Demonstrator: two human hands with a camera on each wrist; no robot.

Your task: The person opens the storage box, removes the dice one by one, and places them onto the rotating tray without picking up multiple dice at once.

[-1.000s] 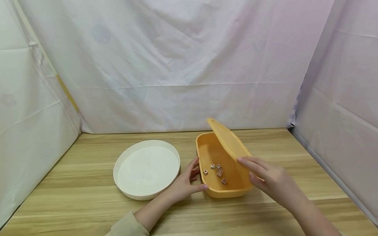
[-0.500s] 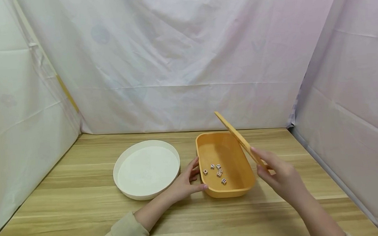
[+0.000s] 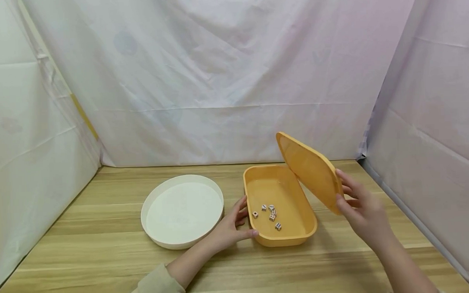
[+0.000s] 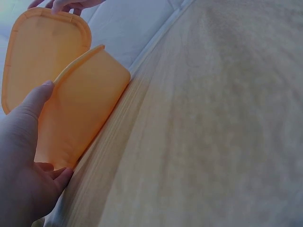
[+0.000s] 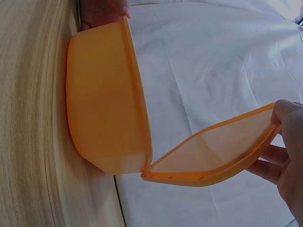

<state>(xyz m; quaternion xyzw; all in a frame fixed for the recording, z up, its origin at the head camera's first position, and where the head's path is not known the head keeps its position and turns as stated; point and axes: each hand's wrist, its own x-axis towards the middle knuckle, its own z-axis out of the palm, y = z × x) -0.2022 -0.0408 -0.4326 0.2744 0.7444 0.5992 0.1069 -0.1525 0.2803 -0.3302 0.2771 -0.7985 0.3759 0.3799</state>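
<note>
An orange plastic box (image 3: 283,242) stands uncovered on the table, with several small white dice (image 3: 273,215) scattered on its floor towards the near left. My left hand (image 3: 228,226) rests against the box's left wall, fingers spread along it and thumb at the rim near the front corner. Tilted up over the right side is the matching orange lid (image 3: 309,169); my right hand (image 3: 362,209) pinches its near edge between thumb and fingers. In the right wrist view the lid's far end (image 5: 180,177) appears to meet the box rim; whether they are joined I cannot tell.
A round white tray (image 3: 184,213) lies to the left of the box, beside my left forearm. The wooden table (image 3: 87,255) is bounded by white cloth screens (image 3: 224,78) at the back and both sides.
My right hand has moved right and slightly back, swinging the lid up off the box and turning its face over towards the left. My left hand, the box and the dice have stayed put.
</note>
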